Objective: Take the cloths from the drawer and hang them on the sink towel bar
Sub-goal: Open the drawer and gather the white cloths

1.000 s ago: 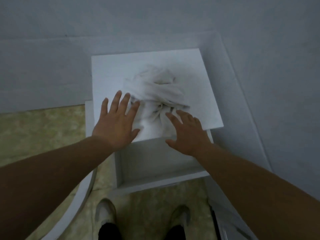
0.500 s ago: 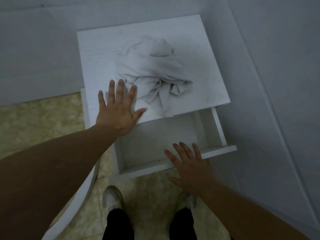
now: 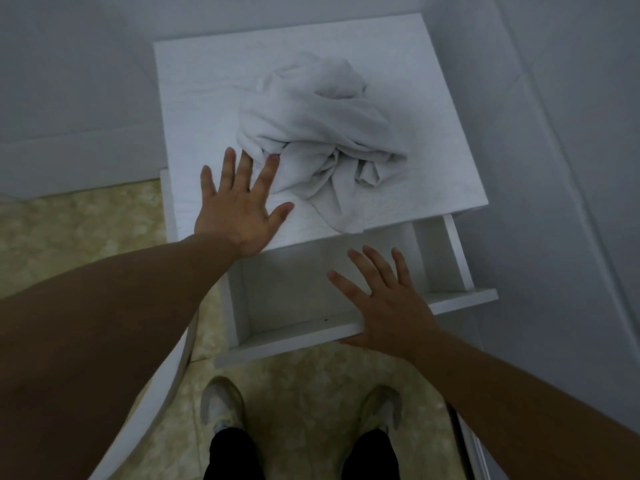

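Observation:
A crumpled white cloth point(image 3: 318, 140) lies on top of a small white cabinet point(image 3: 194, 84), one corner drooping over its front edge. Below it the white drawer point(image 3: 294, 336) stands pulled out, and its inside looks bare. My left hand point(image 3: 242, 209) lies flat and open on the cabinet top, fingertips touching the cloth's left edge. My right hand point(image 3: 384, 303) is open with fingers spread, resting over the drawer's front panel, thumb tucked under that panel. No sink or towel bar is in view.
White walls close in behind and to the right of the cabinet. A curved white rim point(image 3: 162, 386) runs along the lower left. My two feet in pale shoes point(image 3: 221, 407) stand on the beige tiled floor point(image 3: 69, 230) just in front of the drawer.
My right hand left the cloth, dropped down to the drawer front and now rests on it. My left hand stayed flat on the cabinet top. The camera view shifted, showing more of the drawer.

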{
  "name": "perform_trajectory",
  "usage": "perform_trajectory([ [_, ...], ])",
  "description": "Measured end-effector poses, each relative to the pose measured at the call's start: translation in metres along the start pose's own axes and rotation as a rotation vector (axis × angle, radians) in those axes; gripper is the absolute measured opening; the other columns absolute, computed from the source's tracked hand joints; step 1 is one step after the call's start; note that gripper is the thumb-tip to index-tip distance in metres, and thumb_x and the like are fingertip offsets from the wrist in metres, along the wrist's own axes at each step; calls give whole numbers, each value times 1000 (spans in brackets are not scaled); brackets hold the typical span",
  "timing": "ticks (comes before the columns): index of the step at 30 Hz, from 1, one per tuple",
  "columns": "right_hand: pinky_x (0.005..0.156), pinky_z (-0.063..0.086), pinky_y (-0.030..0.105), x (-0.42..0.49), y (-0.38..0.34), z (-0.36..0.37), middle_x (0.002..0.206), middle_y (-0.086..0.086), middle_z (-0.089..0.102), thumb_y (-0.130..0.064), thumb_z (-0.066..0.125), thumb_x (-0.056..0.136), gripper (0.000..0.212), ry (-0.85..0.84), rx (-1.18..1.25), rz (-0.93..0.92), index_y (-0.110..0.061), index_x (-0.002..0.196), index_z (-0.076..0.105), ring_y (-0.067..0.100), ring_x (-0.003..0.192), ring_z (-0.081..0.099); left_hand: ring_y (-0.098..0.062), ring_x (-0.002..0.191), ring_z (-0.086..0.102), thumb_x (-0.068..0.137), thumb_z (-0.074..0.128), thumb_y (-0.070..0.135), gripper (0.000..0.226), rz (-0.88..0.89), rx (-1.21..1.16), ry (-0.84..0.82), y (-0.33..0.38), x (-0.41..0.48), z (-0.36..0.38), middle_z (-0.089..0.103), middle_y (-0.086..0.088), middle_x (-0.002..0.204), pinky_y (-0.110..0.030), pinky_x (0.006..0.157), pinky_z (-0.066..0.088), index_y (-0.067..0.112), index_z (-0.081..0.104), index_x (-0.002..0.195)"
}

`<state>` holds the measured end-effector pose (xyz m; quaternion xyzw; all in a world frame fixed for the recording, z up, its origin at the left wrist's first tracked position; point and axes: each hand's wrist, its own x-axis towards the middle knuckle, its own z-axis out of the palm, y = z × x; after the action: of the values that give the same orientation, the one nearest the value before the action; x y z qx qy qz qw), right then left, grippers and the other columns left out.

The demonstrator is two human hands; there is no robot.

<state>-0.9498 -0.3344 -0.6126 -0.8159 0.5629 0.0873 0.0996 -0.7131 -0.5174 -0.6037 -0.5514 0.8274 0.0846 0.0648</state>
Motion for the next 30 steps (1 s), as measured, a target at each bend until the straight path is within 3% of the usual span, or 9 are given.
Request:
perform_trajectory([
  [5,117,-3,65,27,5,-14,166,14,-3,-91,55,63,121,-14,-2,56,-36,158,2,37,152,-8,-29,149,-18,90,-1,75,75,5,-3,15,-1,-1,1,-12,-11,164,-59,118,-1,36,-22,151],
  [9,117,2,68,45,10,-20,166,15,-4,-86,63,61,129,8,-5,126,-35,158,-3,38,152,-8,-30,149,-18,90,-2,75,75,6,0,18,-2,0,3,-12,-10,164,-60,118,-1,36,-22,151],
  [14,117,-3,66,69,22,-35,166,13,-10,-83,65,62,129,25,14,164,-36,157,-9,36,151,-14,-29,149,-20,89,-3,75,76,16,4,18,-1,-1,2,-15,-10,163,-60,118,-1,36,-24,150],
  [22,118,0,66,101,29,-51,166,14,-1,-73,73,60,127,156,21,291,-36,158,1,37,152,-4,-31,150,-15,91,6,73,76,15,-9,0,-1,1,3,-7,-13,164,-60,118,-4,36,-16,153],
  [24,117,2,67,103,31,-52,165,15,2,-71,73,60,125,176,23,279,-35,158,4,37,152,-2,-33,150,-9,92,15,72,77,25,-29,-13,-2,2,0,0,-17,164,-59,118,-2,35,-9,154],
  [26,116,4,68,102,32,-55,165,16,4,-73,67,63,119,199,36,217,-34,157,5,37,153,-1,-39,147,10,90,29,67,76,73,-36,21,-10,5,-11,18,-24,158,-59,117,9,30,12,154],
  [28,116,5,68,104,40,-61,165,14,5,-77,61,64,116,223,55,180,-34,157,8,36,153,-1,-44,133,34,85,40,58,69,147,-20,141,-19,12,-26,39,-28,142,-57,109,27,21,40,143],
  [30,118,3,65,109,52,-70,166,11,3,-82,60,63,117,233,121,219,-36,157,7,34,153,-3,-43,115,45,84,48,50,53,114,-67,321,-25,23,-45,47,-24,129,-51,96,36,15,57,123],
])
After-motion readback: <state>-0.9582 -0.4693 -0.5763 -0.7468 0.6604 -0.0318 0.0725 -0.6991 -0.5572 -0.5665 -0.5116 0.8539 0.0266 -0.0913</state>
